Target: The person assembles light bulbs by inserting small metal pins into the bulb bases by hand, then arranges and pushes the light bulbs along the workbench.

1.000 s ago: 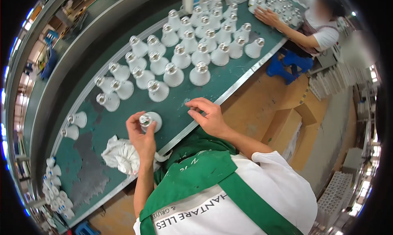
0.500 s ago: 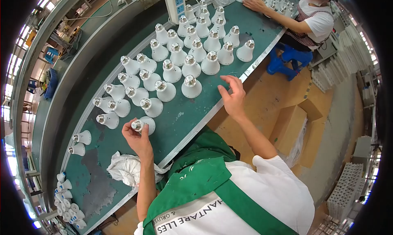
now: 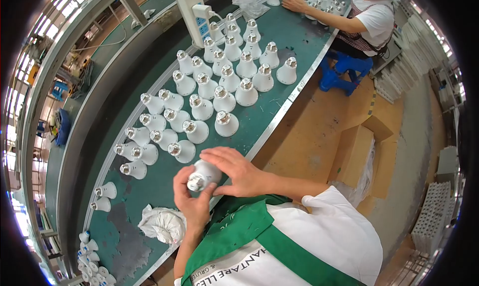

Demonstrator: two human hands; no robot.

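Note:
A white bulb with a silver screw cap is between my two hands above the near edge of the green table. Its cap points down and left. My left hand is wrapped round the cap end. My right hand curves over the bulb's wide end, with the thumb near the cap. Just beyond them, several similar bulbs stand in rows, the nearest being one bulb to the left and another bulb farther up.
A white cloth lies by the near edge. More bulbs are heaped at the lower left. A power strip stands at the back. Another person sits at the far right by a blue stool. An open carton is on the floor.
My right hand has come left and down onto the bulb, which my left hand has raised toward me. The view has shifted, with the standing bulbs now lower in it.

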